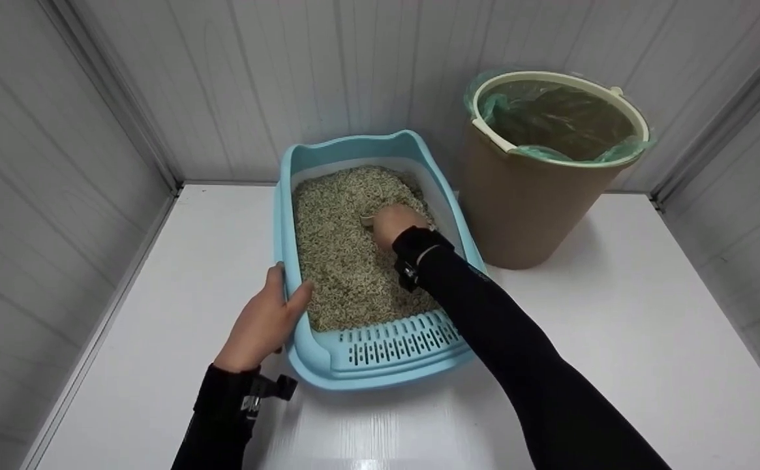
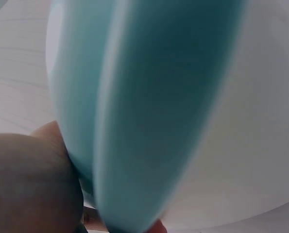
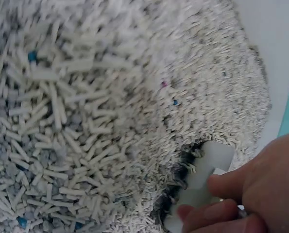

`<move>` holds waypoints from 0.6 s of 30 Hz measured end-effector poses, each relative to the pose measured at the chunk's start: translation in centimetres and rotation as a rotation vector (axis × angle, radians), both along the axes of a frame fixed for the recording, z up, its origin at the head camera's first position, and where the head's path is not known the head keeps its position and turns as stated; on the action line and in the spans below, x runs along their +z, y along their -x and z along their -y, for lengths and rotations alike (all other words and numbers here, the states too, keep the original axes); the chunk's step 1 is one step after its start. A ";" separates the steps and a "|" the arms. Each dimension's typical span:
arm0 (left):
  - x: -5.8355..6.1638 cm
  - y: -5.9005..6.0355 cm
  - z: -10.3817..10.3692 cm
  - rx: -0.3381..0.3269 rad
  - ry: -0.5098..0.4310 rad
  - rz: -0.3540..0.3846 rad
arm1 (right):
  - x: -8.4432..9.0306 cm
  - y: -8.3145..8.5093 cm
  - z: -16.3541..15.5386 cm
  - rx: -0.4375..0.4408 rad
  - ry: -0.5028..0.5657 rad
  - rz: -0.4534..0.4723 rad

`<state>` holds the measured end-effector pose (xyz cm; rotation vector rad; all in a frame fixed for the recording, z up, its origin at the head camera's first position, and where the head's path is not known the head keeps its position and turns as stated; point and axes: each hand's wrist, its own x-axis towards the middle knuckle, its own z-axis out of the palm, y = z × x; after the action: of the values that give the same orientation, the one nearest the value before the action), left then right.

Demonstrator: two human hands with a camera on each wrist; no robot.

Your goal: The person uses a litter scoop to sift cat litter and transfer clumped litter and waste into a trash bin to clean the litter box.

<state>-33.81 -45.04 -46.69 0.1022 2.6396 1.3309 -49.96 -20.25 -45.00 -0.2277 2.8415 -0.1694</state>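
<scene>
A light blue litter tray (image 1: 380, 365) full of pale pellet litter (image 1: 344, 241) stands on the white surface. My left hand (image 1: 269, 316) grips the tray's left rim (image 2: 134, 121), thumb over the edge. My right hand (image 1: 393, 222) reaches into the litter near the tray's far right and holds a pale scoop (image 3: 205, 174). The scoop's slotted front is dug into the pellets (image 3: 86, 121), so most of it is hidden.
A brown bin (image 1: 530, 202) with a cream rim and a green liner stands just right of the tray. Grey panelled walls close in at the back and on both sides. The white surface (image 1: 647, 339) extends to the front and right.
</scene>
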 end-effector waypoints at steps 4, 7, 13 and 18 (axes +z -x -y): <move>0.0 0.0 0.0 0.007 -0.004 -0.007 | -0.8 0.8 0.2 0.012 0.000 0.018; -0.2 0.1 -0.2 0.012 0.001 -0.016 | -1.4 1.5 0.2 0.004 0.021 0.022; -0.4 0.2 -0.2 0.022 0.006 -0.027 | -2.1 2.3 0.4 -0.031 0.099 0.009; -0.4 0.2 -0.2 0.027 0.008 -0.033 | -2.5 2.3 0.4 -0.021 0.115 -0.027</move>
<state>-34.00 -44.82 -47.12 0.0876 2.6825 1.3383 -52.26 -20.70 -47.51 -0.2258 2.8646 -0.3370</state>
